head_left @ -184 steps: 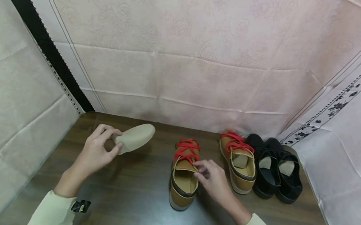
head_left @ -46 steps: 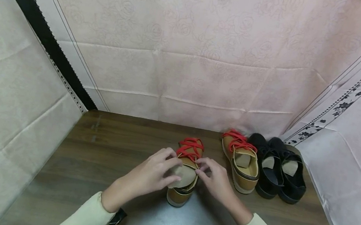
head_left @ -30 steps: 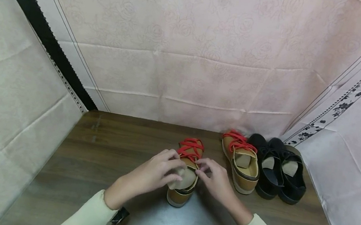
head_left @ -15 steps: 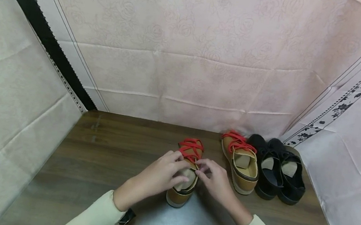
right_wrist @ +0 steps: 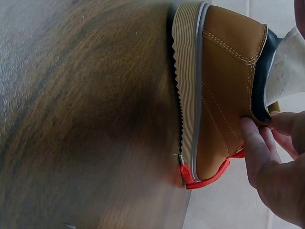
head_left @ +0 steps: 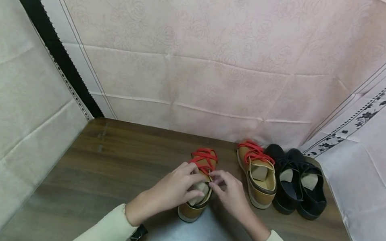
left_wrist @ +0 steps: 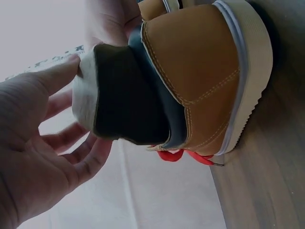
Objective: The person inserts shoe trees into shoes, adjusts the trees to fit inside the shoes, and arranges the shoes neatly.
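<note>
A tan shoe (head_left: 188, 211) with red laces stands at the table's middle, its heel toward me. My left hand (head_left: 178, 186) holds a pale, curved shoe insert (head_left: 200, 190) by its outer end, with the thumb on one edge and fingers on the other. The insert's far part goes down into the shoe opening and is hidden there. In the left wrist view the side of the insert (left_wrist: 128, 95) facing the heel looks dark. My right hand (head_left: 229, 190) pinches the collar edge beside the laces, as the right wrist view shows the fingertips (right_wrist: 250, 126) on the tan upper.
Right of the hands stands the matching tan shoe (head_left: 261, 196), a pale insert inside it. Beside it are two black shoes (head_left: 286, 204), also with pale inserts. Patterned cloth (head_left: 197, 88) hangs behind the wooden table (head_left: 118, 159) and along both sides.
Earlier my left hand held the insert up left of the shoe. It has since brought it right, into the opening, and slid it further forward. My right hand stays at the collar.
</note>
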Motion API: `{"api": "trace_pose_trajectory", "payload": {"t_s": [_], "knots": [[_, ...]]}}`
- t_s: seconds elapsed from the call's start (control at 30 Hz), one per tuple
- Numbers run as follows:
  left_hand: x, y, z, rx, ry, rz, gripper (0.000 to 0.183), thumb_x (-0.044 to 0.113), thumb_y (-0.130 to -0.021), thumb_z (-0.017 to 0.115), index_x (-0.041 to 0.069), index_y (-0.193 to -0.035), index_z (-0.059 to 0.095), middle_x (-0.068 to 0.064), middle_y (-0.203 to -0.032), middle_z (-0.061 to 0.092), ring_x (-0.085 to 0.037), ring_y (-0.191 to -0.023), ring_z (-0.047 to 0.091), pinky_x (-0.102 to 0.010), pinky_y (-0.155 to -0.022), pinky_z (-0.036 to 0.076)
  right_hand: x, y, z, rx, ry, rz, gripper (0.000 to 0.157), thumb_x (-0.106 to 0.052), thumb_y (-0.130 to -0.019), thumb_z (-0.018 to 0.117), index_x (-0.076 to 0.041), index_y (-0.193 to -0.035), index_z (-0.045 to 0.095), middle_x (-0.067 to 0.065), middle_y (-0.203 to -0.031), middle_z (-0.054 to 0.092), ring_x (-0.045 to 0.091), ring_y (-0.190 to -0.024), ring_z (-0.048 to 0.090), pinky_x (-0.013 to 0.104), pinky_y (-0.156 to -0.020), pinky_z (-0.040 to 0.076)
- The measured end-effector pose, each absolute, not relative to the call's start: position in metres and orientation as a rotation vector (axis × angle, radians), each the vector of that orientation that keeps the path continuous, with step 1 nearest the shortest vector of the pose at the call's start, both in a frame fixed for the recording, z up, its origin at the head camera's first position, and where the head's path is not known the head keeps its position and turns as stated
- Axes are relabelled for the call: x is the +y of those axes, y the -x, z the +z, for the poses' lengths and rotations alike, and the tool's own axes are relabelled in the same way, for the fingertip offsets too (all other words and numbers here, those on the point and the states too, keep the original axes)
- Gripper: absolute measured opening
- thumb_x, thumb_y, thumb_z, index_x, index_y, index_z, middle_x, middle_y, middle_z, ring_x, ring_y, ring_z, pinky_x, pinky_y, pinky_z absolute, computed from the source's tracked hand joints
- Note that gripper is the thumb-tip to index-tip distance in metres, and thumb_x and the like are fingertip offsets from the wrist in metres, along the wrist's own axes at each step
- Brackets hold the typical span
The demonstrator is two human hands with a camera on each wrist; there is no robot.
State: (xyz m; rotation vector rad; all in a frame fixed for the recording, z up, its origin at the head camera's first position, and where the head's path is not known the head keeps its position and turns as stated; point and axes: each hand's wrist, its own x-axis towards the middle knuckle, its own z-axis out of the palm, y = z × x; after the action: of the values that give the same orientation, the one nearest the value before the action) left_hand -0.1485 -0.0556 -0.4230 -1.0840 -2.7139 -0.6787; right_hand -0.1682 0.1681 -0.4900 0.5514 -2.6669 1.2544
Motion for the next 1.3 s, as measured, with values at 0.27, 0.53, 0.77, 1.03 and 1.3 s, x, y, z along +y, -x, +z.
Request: {"api": "trace_pose_trajectory", "payload": {"t_s": [0.27, 0.53, 0.77, 1.03, 1.3], "knots": [[-0.066, 0.158, -0.424, -2.763, 1.204, -0.865, 0.038, 0.031, -0.091, 0.079, 0.013, -0.123, 0.075, 0.002, -0.109, 0.063, -0.012, -0.098, 0.054, -0.022, -0.078, 0.051, 0.168, 0.169, -0.491, -2.656, -0.571, 1.247, 0.025, -0.008, -0.089, 0.081, -0.016, -0.112, 0.072, -0.007, -0.088, 0.067, 0.006, -0.083, 0.066, 0.027, -0.075, 0.060], [-0.069, 0.165, -0.423, -2.824, 1.214, -0.936, 0.035, 0.027, -0.091, 0.079, 0.015, -0.124, 0.075, 0.003, -0.110, 0.064, -0.011, -0.098, 0.056, -0.025, -0.082, 0.052, 0.168, 0.169, -0.491, -2.652, -0.572, 1.242, 0.025, -0.007, -0.089, 0.081, -0.016, -0.111, 0.072, -0.007, -0.088, 0.067, 0.006, -0.082, 0.067, 0.027, -0.075, 0.060], [-0.063, 0.166, -0.426, -2.828, 1.180, -0.905, 0.036, 0.030, -0.091, 0.078, 0.015, -0.124, 0.075, 0.003, -0.107, 0.063, -0.010, -0.094, 0.055, -0.022, -0.079, 0.051, 0.168, 0.169, -0.491, -2.659, -0.562, 1.234, 0.026, -0.007, -0.089, 0.081, -0.016, -0.112, 0.072, -0.007, -0.089, 0.068, 0.006, -0.082, 0.067, 0.027, -0.076, 0.060], [-0.056, 0.168, -0.431, -2.817, 1.139, -0.843, 0.034, 0.029, -0.091, 0.079, 0.016, -0.121, 0.076, 0.003, -0.103, 0.062, -0.009, -0.089, 0.055, -0.021, -0.077, 0.050, 0.168, 0.169, -0.491, -2.668, -0.555, 1.228, 0.026, -0.006, -0.089, 0.081, -0.016, -0.112, 0.072, -0.007, -0.089, 0.068, 0.006, -0.082, 0.067, 0.027, -0.075, 0.060], [-0.052, 0.169, -0.440, -2.780, 1.158, -0.702, 0.034, 0.031, -0.091, 0.078, 0.015, -0.121, 0.076, 0.003, -0.100, 0.062, -0.009, -0.088, 0.053, -0.019, -0.074, 0.049, 0.168, 0.169, -0.490, -2.679, -0.545, 1.240, 0.027, -0.006, -0.090, 0.080, -0.017, -0.113, 0.072, -0.007, -0.089, 0.067, 0.006, -0.082, 0.067, 0.026, -0.075, 0.060]]}}
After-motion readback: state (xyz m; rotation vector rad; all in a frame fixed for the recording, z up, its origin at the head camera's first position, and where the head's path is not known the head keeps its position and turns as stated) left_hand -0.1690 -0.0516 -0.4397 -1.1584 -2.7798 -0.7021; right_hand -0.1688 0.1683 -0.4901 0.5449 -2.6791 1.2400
